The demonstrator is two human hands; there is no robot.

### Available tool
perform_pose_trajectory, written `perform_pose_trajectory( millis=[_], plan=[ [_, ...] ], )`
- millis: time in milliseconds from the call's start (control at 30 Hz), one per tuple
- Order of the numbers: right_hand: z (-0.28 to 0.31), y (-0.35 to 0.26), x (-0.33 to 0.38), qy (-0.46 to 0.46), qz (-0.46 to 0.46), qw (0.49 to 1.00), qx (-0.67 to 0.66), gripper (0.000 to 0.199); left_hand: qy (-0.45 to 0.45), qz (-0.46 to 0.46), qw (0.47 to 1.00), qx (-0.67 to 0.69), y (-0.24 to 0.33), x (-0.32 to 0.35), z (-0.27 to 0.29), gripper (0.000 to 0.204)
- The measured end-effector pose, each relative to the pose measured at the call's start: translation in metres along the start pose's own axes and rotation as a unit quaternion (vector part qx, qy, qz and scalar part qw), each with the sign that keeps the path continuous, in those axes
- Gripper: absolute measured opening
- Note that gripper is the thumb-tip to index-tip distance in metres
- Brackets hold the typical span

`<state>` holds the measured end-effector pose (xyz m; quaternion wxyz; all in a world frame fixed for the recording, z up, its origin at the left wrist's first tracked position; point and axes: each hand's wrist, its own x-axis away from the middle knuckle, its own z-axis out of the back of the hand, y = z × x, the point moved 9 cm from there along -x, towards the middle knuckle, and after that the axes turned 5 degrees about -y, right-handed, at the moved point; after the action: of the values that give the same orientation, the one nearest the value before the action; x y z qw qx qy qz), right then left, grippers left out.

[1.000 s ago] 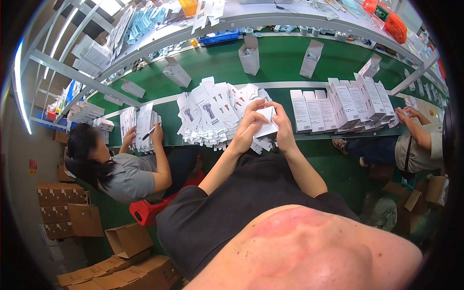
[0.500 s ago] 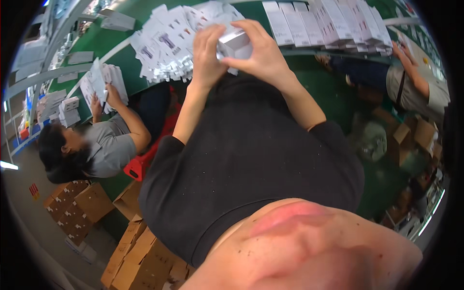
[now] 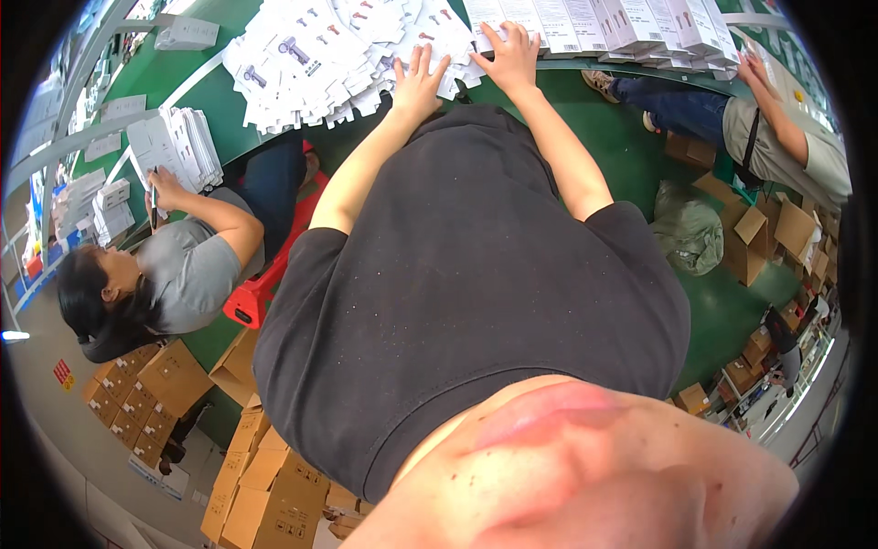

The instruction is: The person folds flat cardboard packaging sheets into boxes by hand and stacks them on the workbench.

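Note:
My left hand (image 3: 419,90) rests at the right side of a spread pile of flat, unfolded white cartons (image 3: 302,69) printed with small appliance pictures. Its fingers are apart and hold nothing. Just to the right, my right hand (image 3: 510,62) reaches to the near left end of a row of standing white boxes (image 3: 558,26). Its fingers are spread against the end boxes, with the thumb out to the left; no box is gripped in it.
On the left a seated co-worker (image 3: 192,265) holds a pen beside a stack of flat white cartons (image 3: 197,146). Another person (image 3: 777,137) stands at the right end of the green table (image 3: 242,133). Brown cardboard boxes (image 3: 274,485) are stacked on the floor behind me.
The folded white box held between both hands has left them. My right hand has moved right to the box row, and my left has opened over the flat cartons. The co-worker's lifted carton is lowered.

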<state>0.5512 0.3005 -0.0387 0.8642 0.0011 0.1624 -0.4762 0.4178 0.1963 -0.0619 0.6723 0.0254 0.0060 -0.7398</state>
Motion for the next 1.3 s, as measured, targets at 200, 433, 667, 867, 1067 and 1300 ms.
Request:
perform_pose_trajectory(
  millis=[200, 433, 667, 867, 1067, 1300],
  plan=[
    [-0.010, 0.009, 0.006, -0.027, 0.001, 0.999, -0.025, 0.065, -0.011, -0.088, 0.994, 0.067, 0.003, 0.011, 0.011, 0.062],
    [0.015, -0.018, 0.003, -0.039, 0.013, 0.996, -0.075, 0.095, 0.219, -0.024, 0.941, 0.259, -0.012, 0.038, 0.149, 0.062],
    [0.134, -0.100, -0.028, 0.072, 0.195, 0.904, -0.374, 0.123, 0.101, 0.234, 0.652, 0.714, -0.039, 0.044, 0.177, 0.058],
    [0.125, -0.129, -0.025, -0.013, 0.258, 0.904, -0.340, 0.129, -0.136, 0.138, 0.610, 0.768, -0.077, 0.046, 0.153, 0.054],
    [0.137, -0.120, -0.035, 0.025, 0.253, 0.881, -0.399, 0.100, -0.090, 0.224, 0.780, 0.577, -0.092, 0.023, 0.187, 0.056],
    [0.149, -0.096, -0.047, -0.052, 0.083, 0.736, -0.670, 0.078, 0.153, -0.093, 0.655, 0.734, -0.057, 0.006, 0.238, 0.070]
  ],
)
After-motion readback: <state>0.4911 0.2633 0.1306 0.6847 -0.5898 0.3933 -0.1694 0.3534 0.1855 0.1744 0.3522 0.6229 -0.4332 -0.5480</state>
